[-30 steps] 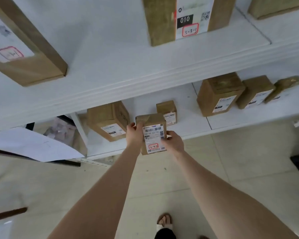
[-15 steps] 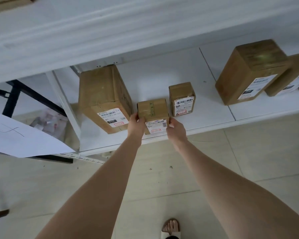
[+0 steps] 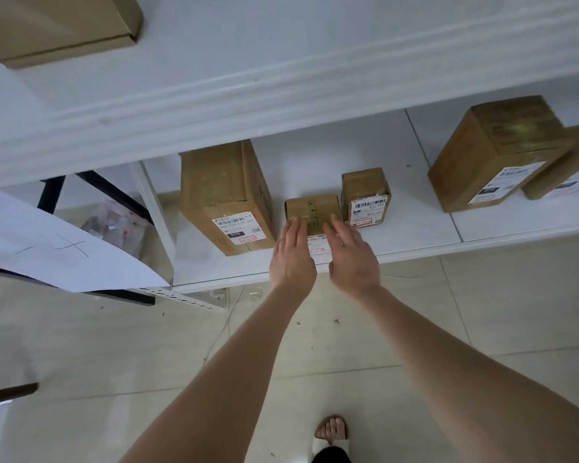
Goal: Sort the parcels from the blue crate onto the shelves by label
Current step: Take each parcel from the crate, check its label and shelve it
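A small brown parcel (image 3: 310,208) with a white label stands on the lower white shelf (image 3: 411,228), between a larger parcel (image 3: 224,195) on its left and another small labelled parcel (image 3: 365,198) on its right. My left hand (image 3: 291,255) and my right hand (image 3: 351,259) hover just in front of the small parcel with straight, spread fingers, their tips at its front face. Neither hand holds anything. The hands hide most of the parcel's label.
Two more brown parcels (image 3: 495,152) stand further right on the same shelf. The upper shelf (image 3: 281,55) carries a flat cardboard box (image 3: 57,25) at the top left. A white sheet marked 1-4 (image 3: 57,248) hangs at the left. Tiled floor (image 3: 114,355) lies below.
Both hands carried the small parcel onto the lower shelf, set it down between its neighbours, then let go and opened. The view has moved closer to the shelf.
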The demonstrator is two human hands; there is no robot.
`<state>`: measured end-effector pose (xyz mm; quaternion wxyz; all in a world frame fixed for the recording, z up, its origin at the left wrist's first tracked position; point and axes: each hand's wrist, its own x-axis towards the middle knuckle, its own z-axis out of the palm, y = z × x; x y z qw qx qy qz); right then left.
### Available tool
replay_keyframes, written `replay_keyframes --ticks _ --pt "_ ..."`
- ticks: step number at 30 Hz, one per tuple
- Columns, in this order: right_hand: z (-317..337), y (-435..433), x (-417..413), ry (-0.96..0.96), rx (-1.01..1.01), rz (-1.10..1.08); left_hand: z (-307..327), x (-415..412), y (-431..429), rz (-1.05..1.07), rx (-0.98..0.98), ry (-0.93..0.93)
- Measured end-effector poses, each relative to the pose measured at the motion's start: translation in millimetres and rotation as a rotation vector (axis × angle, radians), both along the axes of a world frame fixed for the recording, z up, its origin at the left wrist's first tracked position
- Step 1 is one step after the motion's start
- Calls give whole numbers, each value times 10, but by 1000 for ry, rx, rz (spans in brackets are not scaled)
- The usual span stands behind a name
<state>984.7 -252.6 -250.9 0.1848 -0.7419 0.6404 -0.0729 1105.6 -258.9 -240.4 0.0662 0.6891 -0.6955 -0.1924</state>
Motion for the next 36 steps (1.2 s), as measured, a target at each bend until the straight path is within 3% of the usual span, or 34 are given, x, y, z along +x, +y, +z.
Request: replay_keyframes --ticks 5,36 --pt "24 -21 38 135 116 67 6 -20 36 -55 171 -140" --pt "106 -631 18 13 139 32 116 -19 -677 -57 270 -186"
